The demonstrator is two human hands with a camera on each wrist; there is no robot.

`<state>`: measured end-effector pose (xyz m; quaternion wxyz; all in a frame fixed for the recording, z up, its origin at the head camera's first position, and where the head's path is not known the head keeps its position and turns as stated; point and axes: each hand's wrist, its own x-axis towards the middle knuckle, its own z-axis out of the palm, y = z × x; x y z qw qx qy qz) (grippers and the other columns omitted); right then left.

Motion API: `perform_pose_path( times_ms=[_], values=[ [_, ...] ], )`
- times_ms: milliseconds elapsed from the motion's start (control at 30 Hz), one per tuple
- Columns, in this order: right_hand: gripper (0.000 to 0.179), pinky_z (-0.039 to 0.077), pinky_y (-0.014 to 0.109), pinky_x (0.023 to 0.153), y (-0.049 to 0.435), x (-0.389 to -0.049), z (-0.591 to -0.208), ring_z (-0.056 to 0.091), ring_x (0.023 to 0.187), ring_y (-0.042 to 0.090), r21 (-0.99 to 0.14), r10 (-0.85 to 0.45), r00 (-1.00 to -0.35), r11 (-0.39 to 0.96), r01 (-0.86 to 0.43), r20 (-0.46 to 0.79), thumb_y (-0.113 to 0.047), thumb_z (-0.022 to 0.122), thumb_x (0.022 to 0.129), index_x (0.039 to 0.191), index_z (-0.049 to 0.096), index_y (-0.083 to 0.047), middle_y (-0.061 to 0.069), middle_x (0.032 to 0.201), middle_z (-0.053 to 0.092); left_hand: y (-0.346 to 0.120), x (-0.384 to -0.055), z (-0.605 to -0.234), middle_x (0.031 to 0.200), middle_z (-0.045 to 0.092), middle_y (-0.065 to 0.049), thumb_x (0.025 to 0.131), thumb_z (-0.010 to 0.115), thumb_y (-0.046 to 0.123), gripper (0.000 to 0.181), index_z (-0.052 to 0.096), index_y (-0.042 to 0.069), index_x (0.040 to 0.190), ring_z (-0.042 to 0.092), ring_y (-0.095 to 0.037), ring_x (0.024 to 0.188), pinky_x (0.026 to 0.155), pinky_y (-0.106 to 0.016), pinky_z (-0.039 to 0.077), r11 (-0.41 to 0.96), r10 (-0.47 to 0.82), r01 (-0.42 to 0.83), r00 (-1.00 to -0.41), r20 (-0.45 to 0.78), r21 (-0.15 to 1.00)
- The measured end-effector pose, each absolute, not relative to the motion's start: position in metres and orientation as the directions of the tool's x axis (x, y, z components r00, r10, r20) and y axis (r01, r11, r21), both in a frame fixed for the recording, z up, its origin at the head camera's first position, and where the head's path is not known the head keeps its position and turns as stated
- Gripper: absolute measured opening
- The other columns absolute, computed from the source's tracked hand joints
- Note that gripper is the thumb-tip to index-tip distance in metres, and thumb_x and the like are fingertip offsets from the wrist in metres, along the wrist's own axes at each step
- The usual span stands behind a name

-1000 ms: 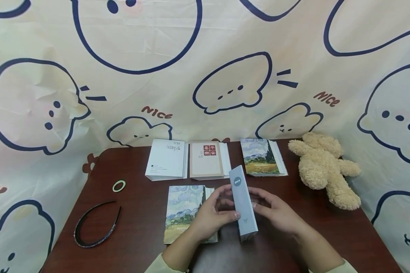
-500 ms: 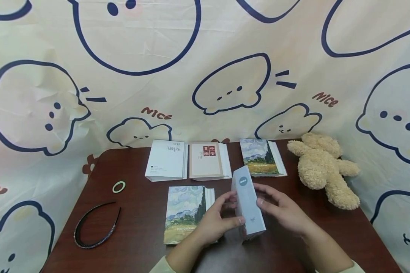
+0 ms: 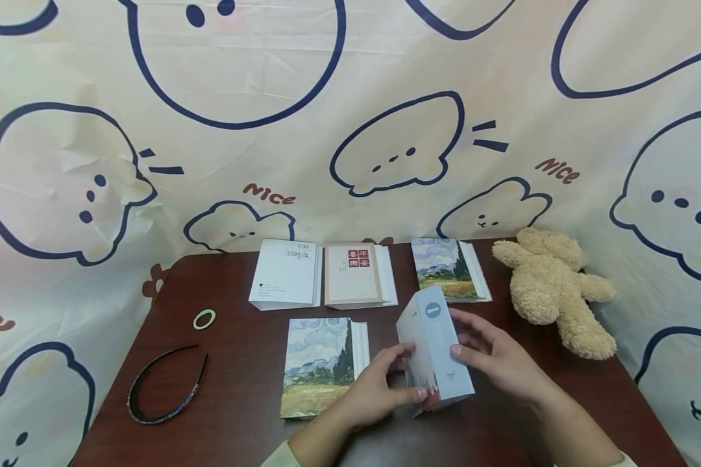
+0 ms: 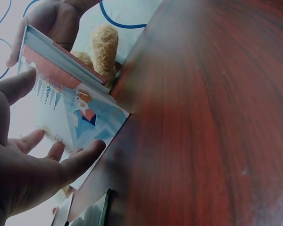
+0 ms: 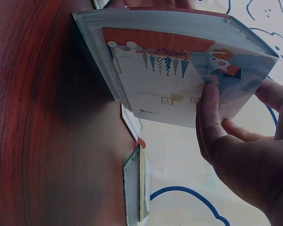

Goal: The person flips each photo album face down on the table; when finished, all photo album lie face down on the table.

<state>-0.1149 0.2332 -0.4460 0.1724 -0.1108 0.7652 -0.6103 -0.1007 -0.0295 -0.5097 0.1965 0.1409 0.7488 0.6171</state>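
Note:
A thick photo album (image 3: 452, 353) stands on edge between my two hands, its pale blue spine turned towards me. Cartoon animals and bunting decorate its covers (image 4: 87, 115), seen in both wrist views. My left hand (image 3: 376, 389) holds the left cover, with the thumb near the lower spine edge and the fingers spread on the cover. My right hand (image 3: 499, 357) holds the other side, thumb by the spine and fingers on the right cover (image 5: 165, 87). Left of them lies a landscape-painting photo album (image 3: 315, 366). Whether the held album touches the table is unclear.
Along the back of the brown table (image 3: 233, 389) lie a white album (image 3: 285, 269), a beige album (image 3: 353, 272) and another landscape album (image 3: 444, 266). A teddy bear (image 3: 552, 285) lies at right. A green ring (image 3: 204, 319) and a black headband (image 3: 163, 415) lie at left.
The held album has shifted to the right and turned, so its left cover shows more in the head view. Both hands have moved right with it.

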Motion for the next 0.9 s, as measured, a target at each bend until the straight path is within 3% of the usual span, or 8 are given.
perform_pose_path(
  times_ms=[333, 900],
  values=[
    [0.068, 0.06, 0.036, 0.086, 0.244, -0.115, -0.449, 0.064, 0.12, 0.028, -0.966, -0.333, -0.934, 0.257, 0.04, -0.127, -0.019, 0.072, 0.099, 0.157, 0.039, -0.006, 0.024, 0.151, 0.047, -0.029, -0.099, -0.516, 0.143, 0.049, -0.008, 0.085, 0.086, 0.014, 0.069, 0.056, 0.017, 0.147, 0.051, -0.032, 0.132, 0.098, -0.03, 0.055, 0.121, 0.481, -0.073, -0.868, -0.123, 0.99],
    [0.069, 0.059, 0.032, 0.086, 0.267, -0.113, -0.462, 0.065, 0.116, 0.015, -0.962, -0.295, -0.951, 0.272, 0.012, -0.095, -0.014, 0.072, 0.098, 0.157, 0.037, 0.001, 0.029, 0.152, 0.045, -0.029, -0.098, -0.52, 0.148, 0.049, -0.011, 0.09, 0.083, 0.016, 0.067, 0.052, 0.014, 0.15, 0.05, -0.036, 0.137, 0.11, -0.043, 0.047, 0.14, 0.512, -0.109, -0.843, -0.166, 0.984]
  ],
)
